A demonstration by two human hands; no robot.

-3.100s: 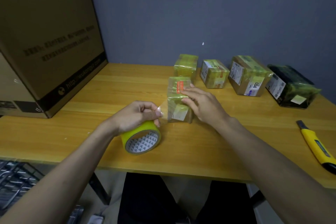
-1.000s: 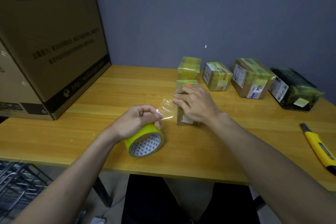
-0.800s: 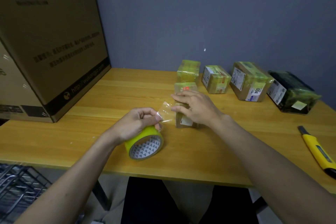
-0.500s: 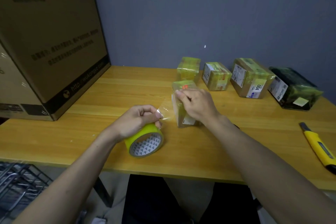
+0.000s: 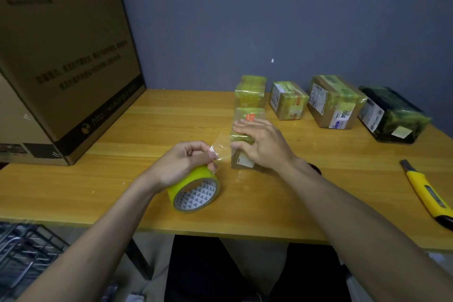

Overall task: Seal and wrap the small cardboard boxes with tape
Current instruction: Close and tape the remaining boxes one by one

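Observation:
A small cardboard box (image 5: 248,115), partly covered in yellowish clear tape with an orange mark on top, stands mid-table. My right hand (image 5: 263,144) lies over its near top with fingers spread flat and the thumb against its left side. My left hand (image 5: 182,163) grips the yellow tape roll (image 5: 195,190) resting on the table just left of the box. A short strip of clear tape (image 5: 220,143) stretches from the roll to the box's left face.
Behind stand three taped boxes (image 5: 250,91), (image 5: 288,100), (image 5: 334,102) and a black wrapped parcel (image 5: 392,114). A yellow utility knife (image 5: 427,195) lies at the right edge. A big carton (image 5: 61,56) fills the table's left. A wire rack (image 5: 24,252) sits below left.
My right hand turned the small box and moved from its left edge to lie flat over its top. The left hand and roll stayed put, the strip still stretched between.

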